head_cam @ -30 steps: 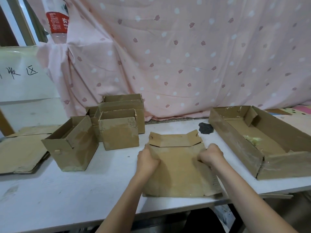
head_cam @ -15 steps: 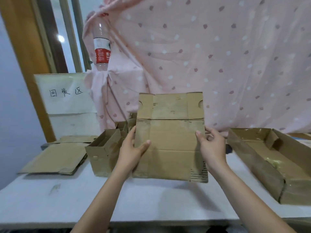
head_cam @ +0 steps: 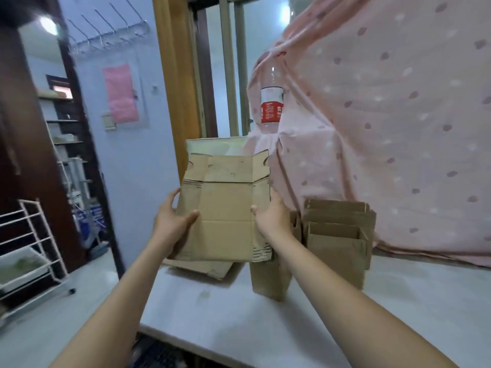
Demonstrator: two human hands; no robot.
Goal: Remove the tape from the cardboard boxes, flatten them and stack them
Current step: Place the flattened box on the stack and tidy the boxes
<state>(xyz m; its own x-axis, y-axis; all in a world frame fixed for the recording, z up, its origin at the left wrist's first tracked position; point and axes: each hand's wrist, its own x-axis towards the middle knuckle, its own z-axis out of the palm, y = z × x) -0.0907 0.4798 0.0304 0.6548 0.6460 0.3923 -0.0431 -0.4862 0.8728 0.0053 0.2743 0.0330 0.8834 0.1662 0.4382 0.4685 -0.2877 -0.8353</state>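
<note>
Your left hand (head_cam: 170,221) and right hand (head_cam: 273,219) pinch the creased, flattened box (head_cam: 225,208) upright, flaps at twelve o'clock.

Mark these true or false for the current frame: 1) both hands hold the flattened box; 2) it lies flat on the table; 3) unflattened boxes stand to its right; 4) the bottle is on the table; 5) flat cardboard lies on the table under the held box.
1) True: the left hand and right hand grip the flattened box by its side edges.
2) False: it is held upright above the table.
3) True: open boxes stand to its right.
4) False: the bottle sits high up against the pink cloth.
5) True: flat cardboard lies there.
</note>
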